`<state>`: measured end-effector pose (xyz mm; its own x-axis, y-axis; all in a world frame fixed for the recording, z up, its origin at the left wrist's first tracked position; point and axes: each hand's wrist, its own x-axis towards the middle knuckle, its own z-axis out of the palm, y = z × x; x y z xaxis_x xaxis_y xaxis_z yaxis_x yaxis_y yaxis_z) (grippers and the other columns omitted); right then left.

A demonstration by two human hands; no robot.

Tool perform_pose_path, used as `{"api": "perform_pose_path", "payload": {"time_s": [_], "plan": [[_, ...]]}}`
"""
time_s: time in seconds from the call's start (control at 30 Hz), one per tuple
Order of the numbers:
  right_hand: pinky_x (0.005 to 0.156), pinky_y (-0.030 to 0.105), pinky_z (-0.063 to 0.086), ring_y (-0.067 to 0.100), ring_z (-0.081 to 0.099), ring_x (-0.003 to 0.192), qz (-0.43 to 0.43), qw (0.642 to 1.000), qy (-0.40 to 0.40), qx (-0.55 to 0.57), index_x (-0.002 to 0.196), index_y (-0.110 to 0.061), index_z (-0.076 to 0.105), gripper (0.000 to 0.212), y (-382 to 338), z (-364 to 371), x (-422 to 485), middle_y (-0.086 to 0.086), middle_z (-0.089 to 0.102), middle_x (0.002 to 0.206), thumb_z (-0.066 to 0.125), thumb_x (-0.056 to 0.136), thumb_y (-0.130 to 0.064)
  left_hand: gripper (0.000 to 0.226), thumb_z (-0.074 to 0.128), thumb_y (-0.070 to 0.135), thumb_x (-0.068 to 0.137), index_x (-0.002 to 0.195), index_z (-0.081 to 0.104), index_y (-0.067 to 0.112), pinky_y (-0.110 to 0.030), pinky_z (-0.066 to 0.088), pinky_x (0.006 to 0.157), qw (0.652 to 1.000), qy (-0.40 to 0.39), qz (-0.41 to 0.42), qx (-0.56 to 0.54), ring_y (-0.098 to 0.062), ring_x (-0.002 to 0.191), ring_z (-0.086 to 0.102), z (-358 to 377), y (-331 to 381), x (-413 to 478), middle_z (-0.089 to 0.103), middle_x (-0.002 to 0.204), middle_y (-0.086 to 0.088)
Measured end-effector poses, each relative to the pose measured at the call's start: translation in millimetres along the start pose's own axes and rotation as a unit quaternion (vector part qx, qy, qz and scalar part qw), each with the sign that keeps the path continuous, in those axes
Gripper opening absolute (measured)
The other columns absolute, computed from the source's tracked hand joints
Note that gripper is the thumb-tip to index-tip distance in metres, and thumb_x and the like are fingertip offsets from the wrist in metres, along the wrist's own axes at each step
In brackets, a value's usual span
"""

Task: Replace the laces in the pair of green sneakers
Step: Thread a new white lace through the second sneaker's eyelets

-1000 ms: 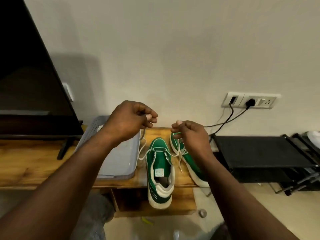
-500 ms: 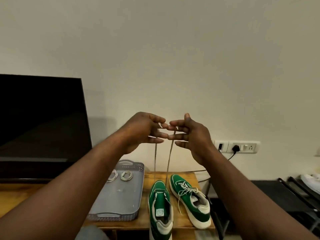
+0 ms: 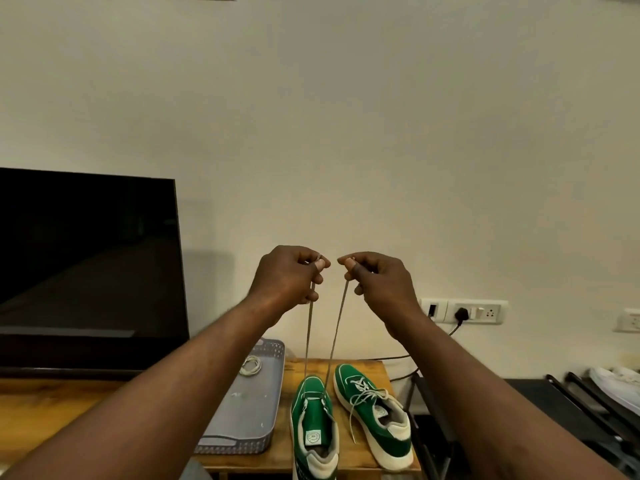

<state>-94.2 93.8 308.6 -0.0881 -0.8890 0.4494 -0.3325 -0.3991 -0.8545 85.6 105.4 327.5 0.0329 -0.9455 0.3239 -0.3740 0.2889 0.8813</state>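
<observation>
Left hand (image 3: 287, 275) and right hand (image 3: 377, 282): high above worktop (image 3: 356, 452), close together, each grip pinched on one end of lace (image 3: 308, 341). Both strands run taut down to toe eyelets of near sneaker (image 3: 313, 427), which stands at front edge, right of tray (image 3: 242, 441). Second sneaker (image 3: 374, 410) just beside it, loosely laced.

Risks, as judged:
- Unequal pull leaves one end short for upper eyelets.
- Hard upward tug lifts the light sneaker and tips it off front edge.
- Pinch slip drops an end.
</observation>
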Motion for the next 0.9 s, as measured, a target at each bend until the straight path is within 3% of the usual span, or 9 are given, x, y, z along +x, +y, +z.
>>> {"api": "perform_pose_path", "payload": {"time_s": [0.1, 0.27, 0.33, 0.43, 0.6, 0.9], "plan": [[0.085, 0.027, 0.053, 0.002, 0.065, 0.103, -0.023, 1.0, 0.015, 0.005, 0.104, -0.034, 0.083, 0.016, 0.2, 4.4, 6.5, -0.016, 0.074, 0.111, 0.068, 0.102, -0.028, 0.015, 0.066, 0.026, 0.103, 0.108, 0.08, 0.024, -0.033, 0.064, 0.069, 0.999, 0.025, 0.022, 0.029, -0.017, 0.076, 0.075, 4.7, 0.8, 3.3, 0.074, 0.095, 0.009], [0.089, 0.023, 0.055, 0.001, 0.067, 0.102, -0.024, 0.998, 0.054, 0.024, 0.112, -0.024, 0.08, 0.018, 2.6, 10.1, 11.2, -0.013, 0.076, 0.105, 0.068, 0.102, -0.017, 0.011, 0.072, 0.023, 0.098, 0.097, 0.082, 0.029, -0.047, 0.063, 0.088, 0.998, 0.063, 0.003, -0.002, -0.014, 0.094, 0.071, 10.8, 0.7, 8.4, 0.076, 0.095, 0.013], [0.086, 0.016, 0.055, 0.0, 0.068, 0.097, -0.032, 0.995, 0.094, 0.024, 0.117, -0.023, 0.077, 0.02, 5.5, 12.0, 10.6, -0.011, 0.075, 0.101, 0.073, 0.098, -0.016, 0.009, 0.076, 0.024, 0.094, 0.091, 0.081, 0.031, -0.045, 0.063, 0.087, 0.996, 0.084, 0.006, -0.011, -0.011, 0.092, 0.071, 15.1, -1.2, 8.4, 0.076, 0.089, 0.014], [0.075, 0.005, 0.049, -0.002, 0.069, 0.09, -0.043, 0.991, 0.125, 0.027, 0.116, -0.026, 0.076, 0.024, 8.4, 14.6, 9.2, -0.009, 0.075, 0.092, 0.079, 0.094, -0.017, 0.008, 0.08, 0.025, 0.091, 0.097, 0.08, 0.031, -0.039, 0.06, 0.088, 0.994, 0.104, 0.023, 0.002, -0.006, 0.091, 0.071, 20.9, -5.0, 7.1, 0.075, 0.087, 0.014], [0.078, 0.008, 0.052, -0.004, 0.071, 0.089, -0.064, 0.99, 0.125, 0.027, 0.113, -0.023, 0.078, 0.022, 12.4, 13.7, 9.4, -0.01, 0.077, 0.092, 0.08, 0.092, -0.016, 0.015, 0.074, 0.024, 0.095, 0.109, 0.078, 0.027, -0.024, 0.051, 0.078, 0.987, 0.127, 0.065, 0.079, -0.008, 0.095, 0.07, 24.0, -5.6, 7.2, 0.077, 0.099, 0.01], [0.077, 0.007, 0.052, -0.004, 0.072, 0.088, -0.093, 0.988, 0.122, 0.006, 0.108, -0.021, 0.08, 0.018, 17.4, 15.9, 8.3, -0.012, 0.077, 0.092, 0.081, 0.091, -0.015, 0.016, 0.07, 0.026, 0.098, 0.111, 0.079, 0.03, -0.022, 0.049, 0.078, 0.979, 0.129, 0.088, 0.128, -0.006, 0.097, 0.069, 17.9, -7.7, 13.2, 0.077, 0.101, 0.013]]}}
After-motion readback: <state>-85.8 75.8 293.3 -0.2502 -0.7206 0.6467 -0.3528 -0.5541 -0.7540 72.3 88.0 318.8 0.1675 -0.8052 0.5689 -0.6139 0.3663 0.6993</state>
